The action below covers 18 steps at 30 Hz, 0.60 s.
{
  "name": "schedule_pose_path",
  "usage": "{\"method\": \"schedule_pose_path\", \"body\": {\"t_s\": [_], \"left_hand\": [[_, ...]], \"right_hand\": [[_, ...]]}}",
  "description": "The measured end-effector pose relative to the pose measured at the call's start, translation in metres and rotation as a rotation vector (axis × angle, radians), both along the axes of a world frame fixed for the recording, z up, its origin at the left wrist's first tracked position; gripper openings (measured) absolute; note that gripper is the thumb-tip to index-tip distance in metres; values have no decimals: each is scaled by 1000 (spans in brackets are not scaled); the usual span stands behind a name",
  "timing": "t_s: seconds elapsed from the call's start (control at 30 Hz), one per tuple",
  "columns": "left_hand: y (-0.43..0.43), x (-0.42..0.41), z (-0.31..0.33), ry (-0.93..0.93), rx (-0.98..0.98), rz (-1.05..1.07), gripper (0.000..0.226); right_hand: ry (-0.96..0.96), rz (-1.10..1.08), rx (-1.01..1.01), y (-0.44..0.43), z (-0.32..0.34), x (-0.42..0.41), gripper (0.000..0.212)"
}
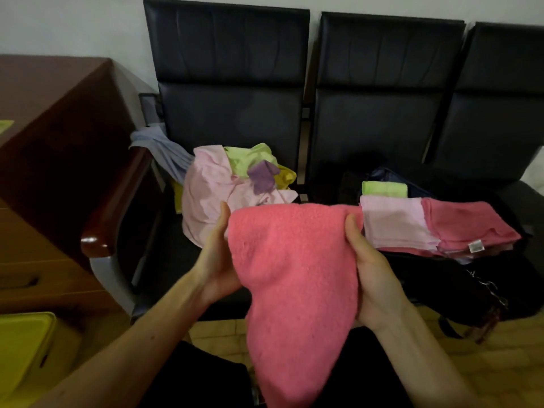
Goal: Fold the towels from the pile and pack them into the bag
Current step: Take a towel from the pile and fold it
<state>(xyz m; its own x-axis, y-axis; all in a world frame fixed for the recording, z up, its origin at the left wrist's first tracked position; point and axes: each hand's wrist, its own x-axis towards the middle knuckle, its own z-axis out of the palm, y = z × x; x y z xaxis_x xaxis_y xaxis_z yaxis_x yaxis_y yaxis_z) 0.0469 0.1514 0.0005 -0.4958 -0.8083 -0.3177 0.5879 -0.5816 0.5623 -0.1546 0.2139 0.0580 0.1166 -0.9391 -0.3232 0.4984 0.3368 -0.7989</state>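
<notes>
Hands: left hand [219, 260], right hand [374, 269] grip pink towel [294, 275] by its sides.
Left of pink towel: loose pile [223, 187].
Right of pink towel: folded stack [426, 225] atop bag [471, 290].

Office waiting area — linked black seats [229, 113] (three abreast), brown wooden desk [59, 119]

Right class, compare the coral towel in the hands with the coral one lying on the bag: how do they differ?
The held coral towel hangs loose and unfolded; the folded coral towel lies flat on the bag. The left hand and right hand grip the held coral towel's top edge; no hand touches the folded coral towel. Both are coral pink.
</notes>
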Motion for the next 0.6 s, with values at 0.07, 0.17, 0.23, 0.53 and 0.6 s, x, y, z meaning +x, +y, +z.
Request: {"method": "schedule_pose_path", "body": {"t_s": [0.07, 0.17, 0.23, 0.53, 0.6], "left_hand": [[10, -2, -12, 84, -10, -94, 94], [20, -2, -21, 168, -33, -192, 106], [24, 1, -20, 126, -70, -230, 104], [6, 12, 8, -599, -209, -92, 45], [2, 12, 12, -665, -192, -78, 47]], "right_hand": [[8, -23, 1, -1, 3, 1, 51], [-1, -29, 22, -4, 0, 4, 53], [-11, -30, 33, -5, -1, 3, 44], [238, 90, 106, -6, -45, -8, 30], [372, 42, 35, -17, -45, -21, 41]]}}
